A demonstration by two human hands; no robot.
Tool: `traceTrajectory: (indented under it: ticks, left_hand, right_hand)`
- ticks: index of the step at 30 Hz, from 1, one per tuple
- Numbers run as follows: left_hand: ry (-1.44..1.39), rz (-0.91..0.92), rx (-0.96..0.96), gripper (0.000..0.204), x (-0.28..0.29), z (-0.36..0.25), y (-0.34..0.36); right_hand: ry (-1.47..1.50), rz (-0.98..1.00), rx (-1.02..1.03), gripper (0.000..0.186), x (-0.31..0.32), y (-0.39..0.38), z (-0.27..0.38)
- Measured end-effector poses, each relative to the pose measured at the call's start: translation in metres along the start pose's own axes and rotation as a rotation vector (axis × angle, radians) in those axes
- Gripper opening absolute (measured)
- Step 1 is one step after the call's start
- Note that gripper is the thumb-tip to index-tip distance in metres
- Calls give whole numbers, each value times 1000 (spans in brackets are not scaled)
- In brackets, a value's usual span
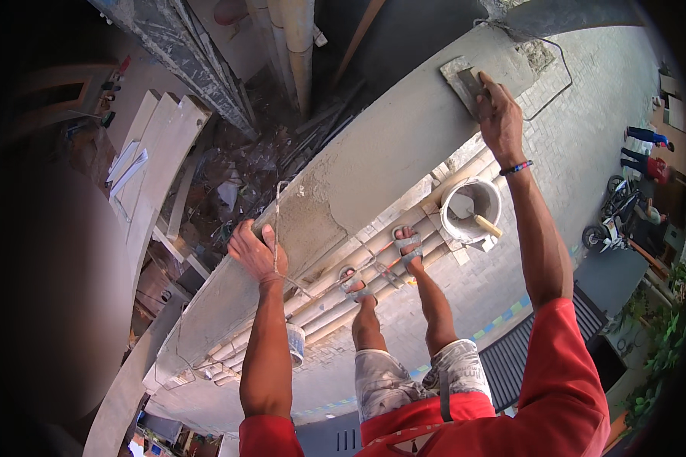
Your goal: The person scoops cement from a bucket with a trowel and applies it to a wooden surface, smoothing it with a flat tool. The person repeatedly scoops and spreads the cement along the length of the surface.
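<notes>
My right hand point(500, 122) is wrapped round the grip of a plastering float point(462, 85), whose flat blade lies on the grey mortar surface of a long concrete beam point(392, 141) near its upper right end. My left hand point(258, 251) holds the beam's far edge at the lower left, fingers bent over it, beside a bent wire loop point(277, 199). Between my two hands the coating is mostly smooth, with a rougher, darker patch point(305, 225) near my left hand. A mortar-smeared bucket point(471, 209) stands below my right forearm, with a wooden-handled tool point(488, 225) in it.
My sandalled feet stand on bamboo poles point(324, 308) high above a paved street point(480, 286). A second bucket point(296, 343) sits near my left forearm. Another wire loop point(567, 65) juts past the beam's right end. Beyond the beam are boards point(156, 145), posts and rubble; people and a motorcycle point(608, 228) are below.
</notes>
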State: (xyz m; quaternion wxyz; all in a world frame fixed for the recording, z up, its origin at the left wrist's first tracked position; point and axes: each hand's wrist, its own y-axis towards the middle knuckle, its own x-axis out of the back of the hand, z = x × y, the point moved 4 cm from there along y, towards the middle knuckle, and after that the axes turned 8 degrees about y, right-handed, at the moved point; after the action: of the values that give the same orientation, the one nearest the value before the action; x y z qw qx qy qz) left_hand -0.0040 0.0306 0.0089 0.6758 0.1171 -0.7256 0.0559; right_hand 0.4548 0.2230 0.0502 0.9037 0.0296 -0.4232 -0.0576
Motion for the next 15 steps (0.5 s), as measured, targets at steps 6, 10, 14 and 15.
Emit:
traceTrajectory:
  ticks: [6,10,14,15]
  left_hand:
    - [-39,-3,1,46,1,-4,2]
    - [0,-19,5,42,-5,4,1]
    - [-34,12,25,56,-3,0,0]
    - [-33,17,26,55,-2,1,0]
  right_hand:
    - [238,416,151,54,-95,-169,150]
    - [445,454,191,51,-93,-194,177]
    - [375,210,-216,43,-25,-148,107]
    - [645,104,-344,44,-17,-146,77]
